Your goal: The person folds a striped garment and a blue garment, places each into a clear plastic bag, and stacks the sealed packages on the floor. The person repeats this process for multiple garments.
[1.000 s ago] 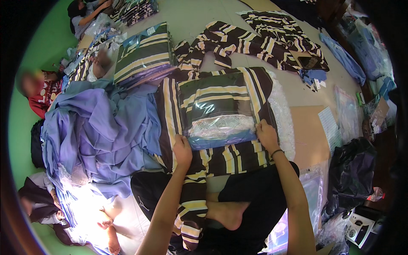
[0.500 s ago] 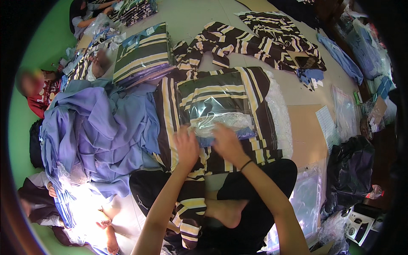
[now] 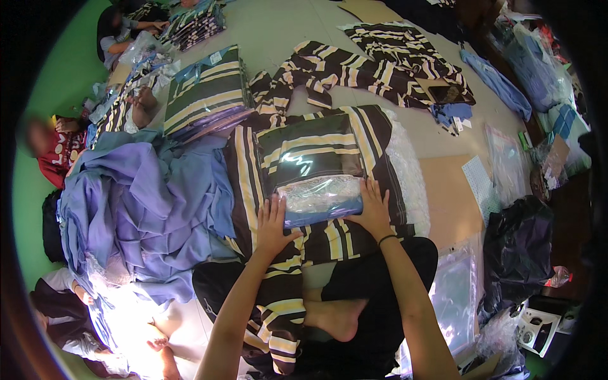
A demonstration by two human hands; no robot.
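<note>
A folded striped garment in a clear plastic bag (image 3: 313,149) lies in front of me, with white lace and a blue fold showing at its near end. It rests on a spread brown, cream and yellow striped garment (image 3: 244,190). My left hand (image 3: 272,221) lies at the package's near left corner, fingers stretched and apart. Along the near right edge sits my right hand (image 3: 373,206), its fingers spread and thumb out along the front edge. Both palms press lightly at the package's sides; neither grips anything.
Heaped lavender-blue cloth (image 3: 152,196) lies on the left. Beyond it stands a stack of bagged garments (image 3: 209,92). More striped clothes (image 3: 361,76) lie on the far floor. On the right are cardboard (image 3: 446,190), clear plastic bags (image 3: 453,297) and a black bag (image 3: 519,253). Other people sit along the left.
My right hand has moved right, from over the package's lower part to its right edge. My left hand has shifted slightly down along the left corner. The plastic over the lace looks flatter.
</note>
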